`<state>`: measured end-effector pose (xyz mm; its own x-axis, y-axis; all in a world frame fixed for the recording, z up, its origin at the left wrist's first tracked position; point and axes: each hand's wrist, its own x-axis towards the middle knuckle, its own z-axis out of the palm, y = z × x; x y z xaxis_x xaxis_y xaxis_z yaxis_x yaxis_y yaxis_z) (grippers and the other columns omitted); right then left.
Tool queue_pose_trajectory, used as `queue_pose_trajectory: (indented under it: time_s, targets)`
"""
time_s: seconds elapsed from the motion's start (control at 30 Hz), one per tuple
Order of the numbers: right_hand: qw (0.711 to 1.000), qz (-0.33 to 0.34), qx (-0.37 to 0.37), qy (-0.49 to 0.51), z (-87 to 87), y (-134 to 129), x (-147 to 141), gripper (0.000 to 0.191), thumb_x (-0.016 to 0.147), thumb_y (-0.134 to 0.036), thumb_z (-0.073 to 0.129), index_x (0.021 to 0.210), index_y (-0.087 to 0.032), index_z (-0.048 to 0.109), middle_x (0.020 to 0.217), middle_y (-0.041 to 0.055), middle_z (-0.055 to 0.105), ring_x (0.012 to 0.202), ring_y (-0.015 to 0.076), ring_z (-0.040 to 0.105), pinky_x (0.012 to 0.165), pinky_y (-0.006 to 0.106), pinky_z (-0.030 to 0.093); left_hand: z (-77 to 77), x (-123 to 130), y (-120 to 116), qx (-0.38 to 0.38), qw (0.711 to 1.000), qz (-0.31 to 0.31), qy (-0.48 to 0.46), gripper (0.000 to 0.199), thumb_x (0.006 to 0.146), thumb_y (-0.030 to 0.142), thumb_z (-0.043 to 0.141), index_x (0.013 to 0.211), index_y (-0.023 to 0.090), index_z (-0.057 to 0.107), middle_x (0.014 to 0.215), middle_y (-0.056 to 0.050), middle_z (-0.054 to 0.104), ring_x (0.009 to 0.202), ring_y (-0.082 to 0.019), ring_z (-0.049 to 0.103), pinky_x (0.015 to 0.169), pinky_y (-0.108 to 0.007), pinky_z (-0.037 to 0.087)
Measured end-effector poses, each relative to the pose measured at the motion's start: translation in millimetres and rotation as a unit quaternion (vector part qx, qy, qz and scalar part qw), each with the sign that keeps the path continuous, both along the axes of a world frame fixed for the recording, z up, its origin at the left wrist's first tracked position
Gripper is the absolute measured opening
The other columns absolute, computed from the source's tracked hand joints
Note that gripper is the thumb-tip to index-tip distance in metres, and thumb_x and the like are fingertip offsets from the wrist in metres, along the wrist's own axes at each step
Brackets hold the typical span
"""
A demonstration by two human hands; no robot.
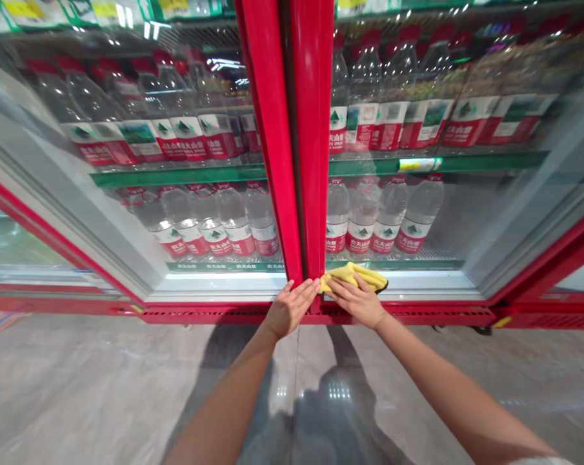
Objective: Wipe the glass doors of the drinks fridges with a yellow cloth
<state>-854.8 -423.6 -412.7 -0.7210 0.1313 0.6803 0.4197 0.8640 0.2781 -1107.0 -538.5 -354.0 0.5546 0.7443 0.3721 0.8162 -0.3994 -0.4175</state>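
Note:
A yellow cloth (pixel 350 272) with a dark edge lies bunched against the bottom of the right glass door. My right hand (pixel 357 300) presses on it with the fingers spread over the fabric. Beside it, my left hand (pixel 292 309) rests on the lower end of the red door frame (pixel 313 161), fingers stretched out and nothing held. Its fingertips come close to the cloth's left corner. Behind the glass, water bottles (pixel 369 223) with red and white labels stand on two shelf levels.
A green shelf edge (pixel 185 174) crosses behind the left door. Below the doors runs a red vented base panel (pixel 417 315). The grey tiled floor (pixel 102 387) shows shadows and reflections. More red-framed coolers adjoin at both sides.

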Motion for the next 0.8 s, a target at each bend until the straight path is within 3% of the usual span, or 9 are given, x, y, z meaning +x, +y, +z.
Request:
queue_pose_trajectory:
  time_s: [0.1,0.23,0.37,0.47,0.63,0.73,0.8]
  targets:
    - [0.997,-0.050,-0.057,0.032,-7.7,0.9,10.2,0.052,0.101,-0.019,0.053,0.149,-0.038,0.051,0.153,-0.0011,0.056,0.136,0.0177,0.055,0.128,0.045,0.012,-0.5,2.7,2.4,-0.019,1.000,0.002,0.007,0.059,0.100,0.014,0.033,0.159,0.015,0.032,0.159,-0.011,0.046,0.148,-0.021,0.044,0.121,-0.044,0.033]
    - [0.997,-0.014,-0.079,-0.001,-23.0,-6.3,7.5,0.056,0.099,-0.014,0.050,0.150,-0.037,0.051,0.151,-0.0028,0.058,0.128,0.0156,0.061,0.127,0.038,0.014,0.5,5.1,4.1,-0.039,0.999,-0.020,0.027,0.057,0.101,0.015,0.033,0.158,0.014,0.035,0.159,-0.013,0.045,0.147,-0.020,0.046,0.117,-0.041,0.036]
    - [0.996,-0.038,-0.081,0.006,-10.5,-0.1,4.3,0.056,0.102,-0.017,0.046,0.154,-0.038,0.043,0.156,-0.0039,0.052,0.141,0.0153,0.050,0.128,0.039,0.007,1.7,14.7,11.3,-0.023,0.999,-0.030,0.023,0.055,0.103,0.015,0.033,0.157,0.016,0.038,0.158,-0.013,0.048,0.146,-0.019,0.047,0.119,-0.041,0.034]
    - [0.992,-0.093,-0.072,0.050,-9.1,8.3,23.5,0.056,0.102,-0.018,0.048,0.153,-0.040,0.045,0.154,-0.0030,0.054,0.142,0.0184,0.049,0.127,0.044,0.000,3.8,25.8,17.0,-0.014,0.999,-0.049,0.010,0.054,0.104,0.016,0.033,0.157,0.017,0.039,0.157,-0.010,0.049,0.147,-0.017,0.045,0.122,-0.039,0.029]
    - [0.991,-0.103,-0.083,0.021,-35.9,7.4,57.7,0.055,0.097,-0.014,0.054,0.146,-0.040,0.055,0.147,-0.0020,0.062,0.135,0.0195,0.057,0.125,0.043,0.015,4.9,40.3,22.8,-0.015,0.997,-0.080,0.001,0.055,0.103,0.016,0.034,0.158,0.017,0.037,0.158,-0.008,0.049,0.151,-0.015,0.038,0.127,-0.036,0.020]
    - [0.990,-0.104,-0.098,0.010,-32.6,12.4,63.6,0.056,0.098,-0.016,0.052,0.147,-0.042,0.053,0.151,-0.0025,0.058,0.137,0.0194,0.054,0.123,0.044,0.020,-0.1,49.2,29.7,-0.002,0.995,-0.103,-0.002,0.058,0.101,0.012,0.036,0.159,0.017,0.036,0.159,-0.007,0.048,0.153,-0.014,0.034,0.129,-0.036,0.014]
    - [0.983,-0.140,-0.107,0.042,-26.3,19.5,69.6,0.056,0.097,-0.018,0.054,0.147,-0.043,0.052,0.152,-0.0010,0.057,0.141,0.0221,0.051,0.123,0.048,0.019,-4.7,56.7,36.2,-0.002,0.993,-0.115,0.004,0.061,0.099,0.011,0.037,0.159,0.017,0.034,0.161,-0.006,0.046,0.155,-0.014,0.031,0.129,-0.037,0.012]
